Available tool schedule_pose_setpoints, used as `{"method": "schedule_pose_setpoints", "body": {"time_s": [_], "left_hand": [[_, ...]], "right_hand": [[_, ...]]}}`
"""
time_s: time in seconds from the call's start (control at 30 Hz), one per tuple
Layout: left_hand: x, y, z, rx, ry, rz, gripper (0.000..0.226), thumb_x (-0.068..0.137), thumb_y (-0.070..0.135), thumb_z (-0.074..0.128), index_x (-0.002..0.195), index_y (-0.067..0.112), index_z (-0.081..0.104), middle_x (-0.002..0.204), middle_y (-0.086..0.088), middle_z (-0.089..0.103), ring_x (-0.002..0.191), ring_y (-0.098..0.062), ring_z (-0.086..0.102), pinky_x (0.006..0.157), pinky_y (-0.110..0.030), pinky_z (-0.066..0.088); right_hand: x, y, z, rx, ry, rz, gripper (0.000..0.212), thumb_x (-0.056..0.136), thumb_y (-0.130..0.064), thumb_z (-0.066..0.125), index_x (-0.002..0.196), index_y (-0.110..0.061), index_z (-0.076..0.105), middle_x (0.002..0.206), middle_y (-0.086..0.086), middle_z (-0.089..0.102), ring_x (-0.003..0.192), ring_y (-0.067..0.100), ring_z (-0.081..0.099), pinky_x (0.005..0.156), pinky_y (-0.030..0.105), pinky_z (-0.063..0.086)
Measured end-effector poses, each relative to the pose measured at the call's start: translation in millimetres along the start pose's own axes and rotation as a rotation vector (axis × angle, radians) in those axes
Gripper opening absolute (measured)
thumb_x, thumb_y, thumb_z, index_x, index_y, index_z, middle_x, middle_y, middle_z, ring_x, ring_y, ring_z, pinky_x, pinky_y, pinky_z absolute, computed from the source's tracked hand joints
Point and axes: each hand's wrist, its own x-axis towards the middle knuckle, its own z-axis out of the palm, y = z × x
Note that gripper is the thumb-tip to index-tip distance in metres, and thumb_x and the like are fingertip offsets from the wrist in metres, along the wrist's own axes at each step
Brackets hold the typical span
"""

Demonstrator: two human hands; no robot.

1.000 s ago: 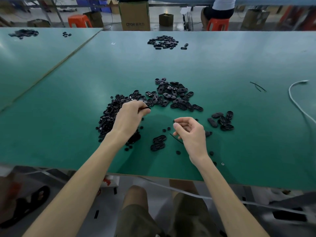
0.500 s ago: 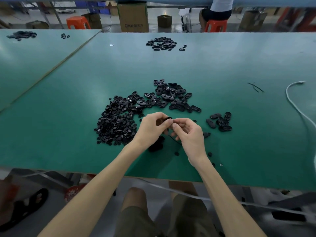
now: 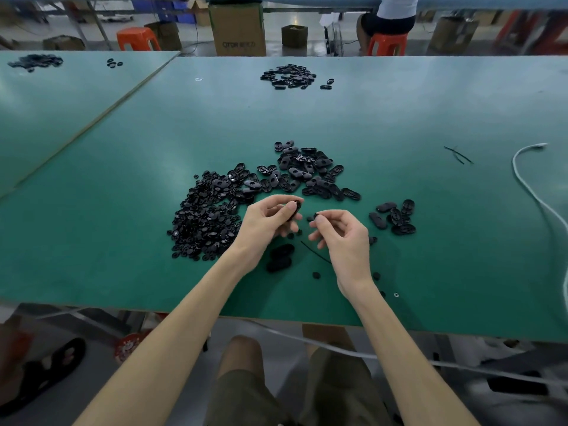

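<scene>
The person sits at a green worktop [image 3: 430,118] with both hands raised just above it, close together but not touching. The left hand [image 3: 267,222] has its grip clamped on a black oval shell [image 3: 295,210], thumb on one side and fingertips on the other. The shell shows nearly edge-on; its long axis stands steep rather than flat, the upper end leaning right toward the other hand, the lower end tucked toward the palm. The right hand [image 3: 344,238] has its grip pinched together on a small black piece [image 3: 316,215], thumb and forefinger round it, the other fingers loosely curled below. That piece points left at the shell, with a narrow gap between the two; it is too small to tell its shape.

On the worktop under the hands lie two more oval shells [image 3: 279,256], side by side, and a thin black strip [image 3: 316,253] running slantwise. To the left is a heap of small black parts [image 3: 206,219]; beyond the hands, a spread of oval shells [image 3: 307,173]; to the right, a little cluster of them [image 3: 396,218]. A white cable [image 3: 528,186] curves along the right side.
</scene>
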Motion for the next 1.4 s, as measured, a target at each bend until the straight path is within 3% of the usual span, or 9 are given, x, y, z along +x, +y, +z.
{"method": "schedule_pose_setpoints", "body": {"time_s": [0.23, 0.37, 0.57, 0.8, 0.93, 1.13, 1.4], "left_hand": [[-3, -4, -6, -0.123, -0.028, -0.010, 0.029, 0.104, 0.025, 0.059, 0.121, 0.009, 0.075, 0.085, 0.000, 0.061, 0.073, -0.010, 0.051, 0.063, -0.020, 0.041], [-7, -6, -6, 0.032, -0.042, 0.049, 0.025, 0.098, 0.021, 0.069, 0.122, 0.017, 0.075, 0.081, 0.002, 0.061, 0.069, -0.009, 0.048, 0.065, -0.020, 0.041], [-11, -5, 4, 0.129, -0.004, 0.069, 0.035, 0.109, 0.031, 0.049, 0.112, 0.010, 0.077, 0.079, 0.000, 0.062, 0.067, -0.012, 0.054, 0.057, -0.021, 0.040], [-13, -3, 3, 0.230, 0.012, 0.102, 0.033, 0.107, 0.037, 0.051, 0.109, 0.020, 0.079, 0.089, -0.003, 0.055, 0.063, -0.013, 0.048, 0.069, -0.020, 0.045], [-12, -5, 2, 0.173, -0.019, 0.095, 0.026, 0.106, 0.027, 0.057, 0.116, 0.010, 0.074, 0.070, -0.001, 0.060, 0.061, -0.014, 0.049, 0.059, -0.023, 0.043], [-11, -4, 2, 0.121, -0.018, 0.091, 0.030, 0.098, 0.002, 0.065, 0.128, 0.005, 0.068, 0.093, -0.001, 0.075, 0.079, -0.010, 0.069, 0.065, -0.021, 0.049], [-11, -5, 3, 0.161, -0.037, 0.090, 0.029, 0.095, -0.002, 0.066, 0.118, 0.015, 0.074, 0.086, 0.001, 0.076, 0.079, -0.008, 0.070, 0.065, -0.019, 0.051]], "right_hand": [[-1, 0, -2, 0.010, -0.021, -0.004, 0.004, 0.097, -0.010, 0.070, 0.098, -0.013, 0.072, 0.091, 0.001, 0.080, 0.073, 0.017, 0.075, 0.059, 0.021, 0.053], [-2, -1, -1, 0.014, -0.022, -0.014, 0.005, 0.095, -0.008, 0.073, 0.094, -0.013, 0.073, 0.086, 0.002, 0.078, 0.073, 0.018, 0.076, 0.058, 0.020, 0.052], [-3, -2, -1, 0.013, -0.012, -0.003, 0.003, 0.094, -0.008, 0.074, 0.092, -0.010, 0.073, 0.081, 0.001, 0.077, 0.072, 0.015, 0.075, 0.058, 0.020, 0.052], [-3, -2, -3, 0.028, -0.019, -0.005, 0.007, 0.093, -0.007, 0.075, 0.094, -0.011, 0.070, 0.082, -0.001, 0.075, 0.067, 0.014, 0.070, 0.057, 0.022, 0.051], [-2, -3, -3, 0.035, -0.044, -0.003, 0.018, 0.095, -0.006, 0.072, 0.106, -0.020, 0.076, 0.084, -0.002, 0.075, 0.066, 0.013, 0.068, 0.060, 0.023, 0.052], [-1, -2, -2, 0.035, -0.026, -0.006, 0.011, 0.093, -0.006, 0.076, 0.099, -0.014, 0.076, 0.088, 0.002, 0.078, 0.067, 0.013, 0.070, 0.058, 0.021, 0.052], [-1, -1, -2, 0.043, -0.030, -0.016, 0.009, 0.092, -0.007, 0.078, 0.096, -0.015, 0.075, 0.085, -0.001, 0.078, 0.072, 0.013, 0.071, 0.060, 0.021, 0.052]]}}
